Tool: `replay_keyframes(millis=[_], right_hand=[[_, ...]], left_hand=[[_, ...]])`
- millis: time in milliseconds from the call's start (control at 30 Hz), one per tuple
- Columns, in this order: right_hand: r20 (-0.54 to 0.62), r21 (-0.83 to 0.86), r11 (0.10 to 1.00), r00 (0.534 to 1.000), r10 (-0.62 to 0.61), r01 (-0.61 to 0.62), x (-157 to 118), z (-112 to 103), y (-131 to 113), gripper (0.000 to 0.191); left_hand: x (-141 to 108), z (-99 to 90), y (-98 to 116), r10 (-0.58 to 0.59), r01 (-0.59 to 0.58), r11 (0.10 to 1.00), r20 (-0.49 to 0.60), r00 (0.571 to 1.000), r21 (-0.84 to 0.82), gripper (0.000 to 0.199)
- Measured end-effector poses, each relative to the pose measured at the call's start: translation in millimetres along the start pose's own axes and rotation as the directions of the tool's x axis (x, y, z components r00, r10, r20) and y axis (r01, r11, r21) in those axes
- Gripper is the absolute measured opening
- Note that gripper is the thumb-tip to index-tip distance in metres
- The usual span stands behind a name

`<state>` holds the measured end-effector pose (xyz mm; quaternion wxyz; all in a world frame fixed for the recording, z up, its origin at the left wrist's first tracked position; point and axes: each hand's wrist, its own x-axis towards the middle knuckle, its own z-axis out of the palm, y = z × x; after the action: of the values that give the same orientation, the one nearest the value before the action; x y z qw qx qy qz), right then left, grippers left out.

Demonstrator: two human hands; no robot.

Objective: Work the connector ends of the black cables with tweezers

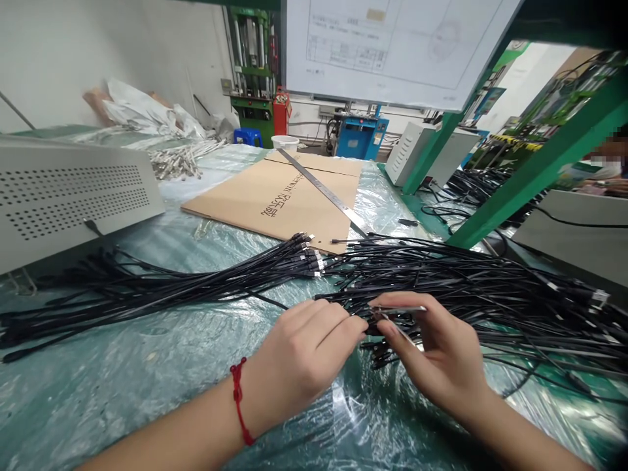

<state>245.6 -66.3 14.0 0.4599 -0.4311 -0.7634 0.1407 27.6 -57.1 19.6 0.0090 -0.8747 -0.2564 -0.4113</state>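
My left hand (314,347), with a red cord bracelet at the wrist, is closed around the end of a black cable, mostly hidden by the fingers. Beside it my right hand (436,347) holds small metal tweezers (405,309) between thumb and fingers, their tips at the cable end by my left fingertips. Behind and to the right of both hands spreads a large pile of black cables (441,275). A second bundle of black cables (196,284) lies to the left, its metal plugs pointing toward the pile.
A cardboard sheet (255,196) with a steel ruler (318,190) lies behind the cables. A perforated grey box (73,196) stands left, and a green post (534,163) slants at the right. A printed sheet (392,52) hangs above. Part of another person (608,170) shows far right.
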Motion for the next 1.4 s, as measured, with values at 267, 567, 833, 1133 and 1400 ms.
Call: replay_keyframes(millis=[267,567,833,1133,1400], right_hand=[[0.095,-0.053,0.906,0.906,-0.413,0.419,1,-7,-11,0.04],[0.127,-0.127,0.881,0.888,-0.441,0.456,2,-6,-11,0.037],[0.155,-0.182,0.856,0.874,-0.462,0.484,6,-7,-11,0.037],[0.046,-0.068,0.996,0.997,-0.059,0.062,5,0,-6,0.02],[0.092,0.224,0.952,0.977,0.191,-0.207,11,4,-6,0.014]], left_hand=[[4,-0.1,-1,-0.031,0.03,0.997,0.01,0.999,0.074,0.013],[4,-1.1,2,-0.05,0.046,0.995,0.043,0.998,0.085,0.015],[0,2.0,1,-0.048,0.038,0.993,0.083,0.995,0.111,0.013],[3,1.8,0,-0.047,0.046,0.996,0.016,0.999,0.079,0.01],[-1,6.3,-7,-0.136,0.137,0.988,-0.021,0.991,0.072,0.005]])
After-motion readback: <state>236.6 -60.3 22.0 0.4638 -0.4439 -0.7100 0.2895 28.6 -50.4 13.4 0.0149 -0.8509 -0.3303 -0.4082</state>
